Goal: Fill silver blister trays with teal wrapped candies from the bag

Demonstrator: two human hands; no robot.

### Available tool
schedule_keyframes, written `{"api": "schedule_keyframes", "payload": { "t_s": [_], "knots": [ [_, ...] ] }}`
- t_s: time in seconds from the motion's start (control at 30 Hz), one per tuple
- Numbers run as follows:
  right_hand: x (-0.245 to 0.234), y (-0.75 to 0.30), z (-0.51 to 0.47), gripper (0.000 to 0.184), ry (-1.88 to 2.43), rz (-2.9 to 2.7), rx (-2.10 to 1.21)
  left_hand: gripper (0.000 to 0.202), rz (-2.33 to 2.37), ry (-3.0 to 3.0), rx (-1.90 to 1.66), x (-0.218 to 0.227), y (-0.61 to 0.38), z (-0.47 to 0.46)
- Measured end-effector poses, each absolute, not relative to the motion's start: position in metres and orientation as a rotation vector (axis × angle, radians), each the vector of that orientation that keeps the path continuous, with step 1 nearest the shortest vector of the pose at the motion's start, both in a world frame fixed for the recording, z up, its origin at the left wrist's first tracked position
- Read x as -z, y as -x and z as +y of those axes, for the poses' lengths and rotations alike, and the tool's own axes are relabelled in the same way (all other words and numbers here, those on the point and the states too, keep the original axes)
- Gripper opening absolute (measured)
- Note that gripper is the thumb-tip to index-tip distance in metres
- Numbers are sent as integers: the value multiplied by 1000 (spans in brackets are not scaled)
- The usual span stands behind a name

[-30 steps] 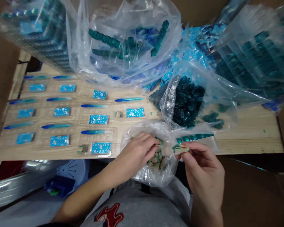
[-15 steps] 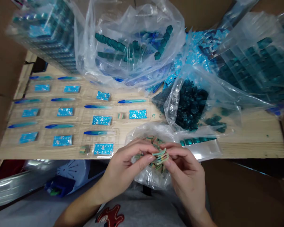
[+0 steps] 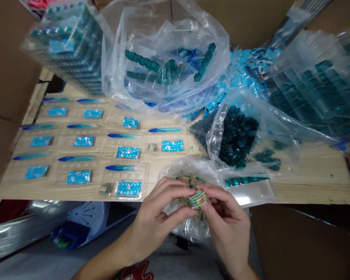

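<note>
Above an open clear plastic bag (image 3: 175, 167), my left hand (image 3: 163, 206) and my right hand (image 3: 226, 212) pinch a small stack of thin green-and-tan striped pieces (image 3: 197, 199) between fingertips and thumbs. Both hands are closed around it from opposite sides. More of these striped pieces (image 3: 189, 179) fill the bag below, partly covered by my fingers. To the left, clear plastic trays (image 3: 142, 175) lie in rows, bearing slim blue-to-teal sticks (image 3: 121, 168) and blue patterned packets (image 3: 129, 188). A small striped block (image 3: 104, 189) sits in the nearest tray, another (image 3: 152, 147) farther back.
A tall stack of filled trays (image 3: 72, 58) stands at back left. Large clear bags hold teal strips (image 3: 142, 60) and dark teal pieces (image 3: 236, 136). Blue packets (image 3: 245, 70) are heaped behind. A teal strip on a clear sheet (image 3: 251, 190) lies right of my hands, near the table edge.
The striped pieces, fanned out unevenly before, now sit closer together in a neater stack between my fingers. The whole view has shifted slightly, so the table appears lower and farther right.
</note>
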State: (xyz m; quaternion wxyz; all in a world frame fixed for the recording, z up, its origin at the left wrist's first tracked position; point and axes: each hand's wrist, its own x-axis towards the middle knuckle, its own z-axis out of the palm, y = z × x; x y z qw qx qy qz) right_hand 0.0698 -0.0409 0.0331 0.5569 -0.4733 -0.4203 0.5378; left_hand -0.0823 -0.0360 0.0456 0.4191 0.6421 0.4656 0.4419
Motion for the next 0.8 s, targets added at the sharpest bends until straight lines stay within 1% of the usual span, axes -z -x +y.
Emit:
{"api": "schedule_keyframes", "payload": {
  "t_s": [0.13,0.23,0.3,0.4,0.53,0.7,0.8],
  "knots": [
    [-33,-65,-40,25,1109,-963,-1256,24,1151,-1519,-1122,-38,77,-40],
    [-31,-68,-41,25,1144,-1006,-1196,26,1188,-1454,-1143,-33,73,-42],
    [-28,-71,-42,24,1172,-1049,-1143,24,1230,-1414,-1175,-31,70,-42],
    [-20,-71,-43,23,1173,-1091,-1067,14,1268,-1468,-1205,-29,69,-39],
    [-11,-66,-46,25,1158,-1160,-1001,15,1282,-1549,-1224,-30,70,-38],
    [-7,-69,-49,31,1153,-1417,-1014,11,1353,-1495,-1194,-31,81,-42],
    [-4,-80,-44,30,1160,-1606,-969,14,1535,-1306,-1072,-33,122,-35]
  ]
}}
